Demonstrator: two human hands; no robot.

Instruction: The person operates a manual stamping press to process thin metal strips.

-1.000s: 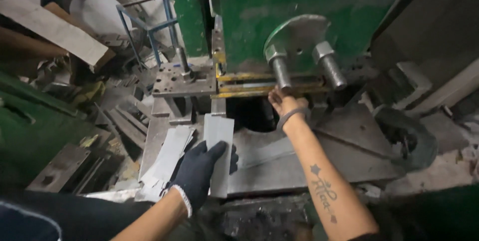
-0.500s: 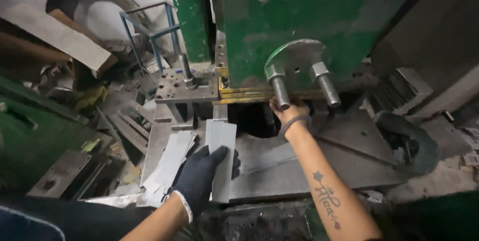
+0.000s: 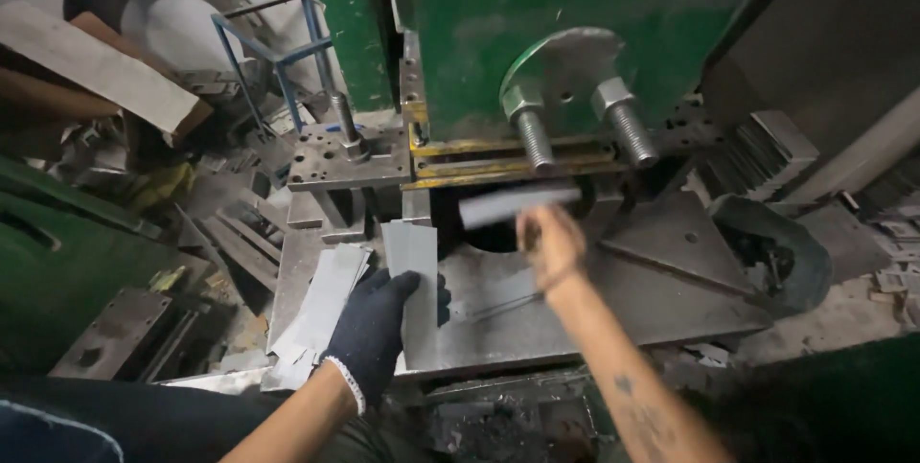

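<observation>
My left hand [image 3: 376, 327] wears a dark glove and holds the near end of a flat grey metal strip [image 3: 412, 252] lying on the steel bed [image 3: 613, 300] of a green press machine [image 3: 575, 3]. My bare right hand [image 3: 548, 241] is blurred with motion in front of the press opening and grips a small grey metal piece [image 3: 517, 204], lifted clear of the bed. A pile of similar grey strips [image 3: 321, 305] lies just left of my gloved hand.
Two large bolts [image 3: 575, 123] stick out of a round plate above the opening. A die block with a post [image 3: 347, 149] stands left. Scrap metal, boards and a blue frame [image 3: 273, 56] fill the left side. A dark bin [image 3: 771, 252] sits right.
My right hand has pulled back out of the press opening toward me, now carrying a metal piece. My gloved left hand stays on the strip.
</observation>
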